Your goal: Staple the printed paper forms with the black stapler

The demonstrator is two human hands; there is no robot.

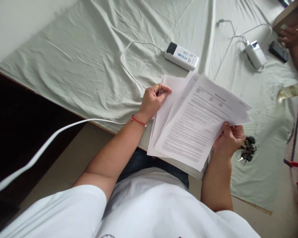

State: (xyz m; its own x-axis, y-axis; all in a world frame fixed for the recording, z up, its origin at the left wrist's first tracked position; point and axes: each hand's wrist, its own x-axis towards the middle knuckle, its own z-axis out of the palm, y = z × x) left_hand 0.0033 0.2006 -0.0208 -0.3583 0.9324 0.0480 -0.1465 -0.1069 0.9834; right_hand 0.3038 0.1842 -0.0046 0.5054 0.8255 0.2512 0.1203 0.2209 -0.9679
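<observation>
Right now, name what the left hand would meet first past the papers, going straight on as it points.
Past the papers, the left hand would likely meet the white corded device, though depth is hard to judge.

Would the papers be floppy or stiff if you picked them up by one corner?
Probably floppy: the papers look thin. They might slide apart, since their edges are fanned out. Likely light, too: it's only a small stack.

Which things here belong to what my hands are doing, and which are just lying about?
In hand:
printed sheets, held by left hand and right hand

Apparently lying about:
bunch of keys
labelled white device
thick white cable
white block
dark flat object near another person's hand
</observation>
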